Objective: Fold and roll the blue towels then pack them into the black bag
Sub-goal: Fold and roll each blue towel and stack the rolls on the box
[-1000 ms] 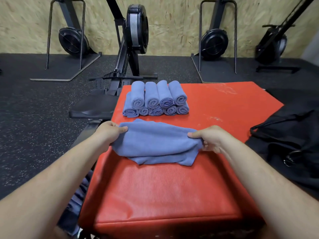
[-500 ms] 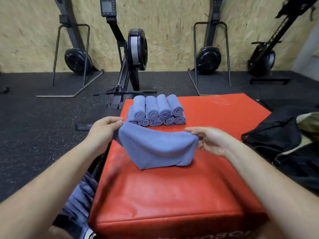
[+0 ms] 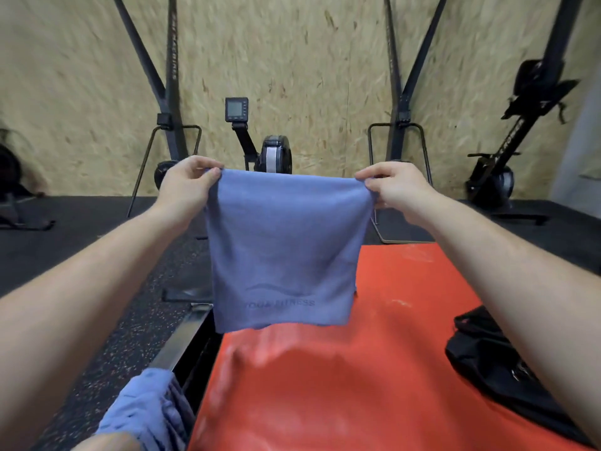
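Lower left, the spare blue towels (image 3: 146, 408) sit in a heap beside the red table (image 3: 390, 369); then your left hand (image 3: 187, 187) pinches one top corner of the blue towel (image 3: 283, 249) btwn thumb & fingers, and your right hand (image 3: 398, 190) pinches the other. A sec ago that towel lay bunched on the table, and now you've lifted it clear, hanging flat w/ the logo at the bottom, so it looks squared up for a clean fold. The rolled stack is hidden behind it, and the black bag (image 3: 481, 359) lies far right on the table, contents can't tell.
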